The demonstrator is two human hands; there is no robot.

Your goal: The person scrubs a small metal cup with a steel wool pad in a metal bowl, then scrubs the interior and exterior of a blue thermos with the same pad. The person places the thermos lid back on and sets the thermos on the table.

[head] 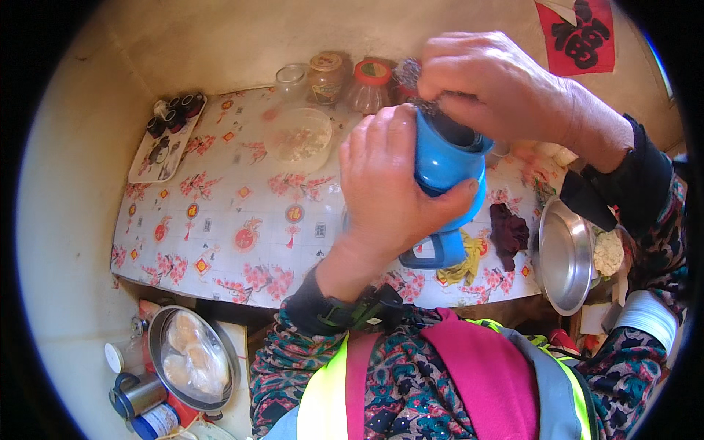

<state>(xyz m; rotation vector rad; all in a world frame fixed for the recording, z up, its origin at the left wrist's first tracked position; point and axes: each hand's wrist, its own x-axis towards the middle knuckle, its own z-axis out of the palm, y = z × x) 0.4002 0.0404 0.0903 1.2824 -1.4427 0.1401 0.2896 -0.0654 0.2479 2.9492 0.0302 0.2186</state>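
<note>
Above the table, my left hand (385,176) is wrapped around a blue thermos jug (448,157) with a dark open mouth and a handle at its lower side. My right hand (478,82) is closed at the rim of the jug, its fingers pinching a dark, fuzzy bit of material that looks like steel wool (426,104). How far this material reaches into the mouth cannot be told. Behind the fingers a grey, shiny mesh-like clump (407,71) shows near the jars. Below the jug, a yellow cloth (466,258) and a dark maroon cloth (509,236) lie on the patterned tablecloth (220,242).
Glass jars (325,80) stand along the wall, one with a red lid (373,72). A translucent round bowl (300,140) lies mid-table. At left is a tray (148,170) with small dark cups. A steel basin (565,256) sits right, a pan (231,352) with bagged buns lower left.
</note>
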